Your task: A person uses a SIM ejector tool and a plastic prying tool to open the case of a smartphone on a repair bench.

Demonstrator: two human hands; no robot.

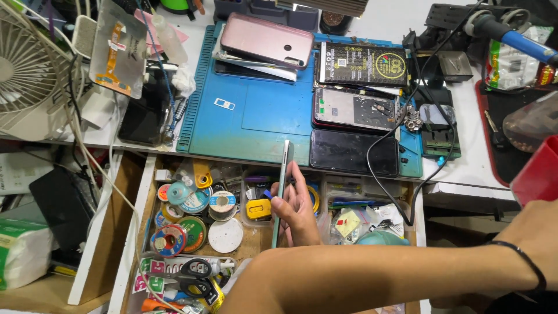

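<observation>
A cluttered white bench (407, 20) fills the upper part of the view, seen from above. The landmark is a large blue work mat (256, 119) lying on its middle.

Just below the mat's near edge, an open wooden drawer (148, 192) is packed with small parts: spools of solder wire (195, 200) at its left, a yellow tool (258, 208) near its centre, and black-handled scissors (195, 272) at its near-left corner.

Left of the mat stands a white desk fan (26, 75). Right of the mat, a blue-handled soldering iron (520, 40) rests at the far corner of the bench.

On the mat's far edge lies a stack of phones topped by a pink phone back (267, 39). On the mat's right side sit, from far to near, a black phone battery (361, 64), an opened phone frame (354, 109) and a dark phone (353, 152) lying face up, with a black cable (383, 139) trailing over them.

Over the drawer, at the mat's near edge, the person's left hand (296, 212) holds a thin phone screen panel (283, 186) upright and edge-on, its top reaching over the mat's edge. Fingers and thumb pinch the panel from either side. The forearm crosses the bottom of the view.

The right hand is out of view; only a wrist with a dark band (532, 264) shows at the right, well clear of the mat.
</observation>
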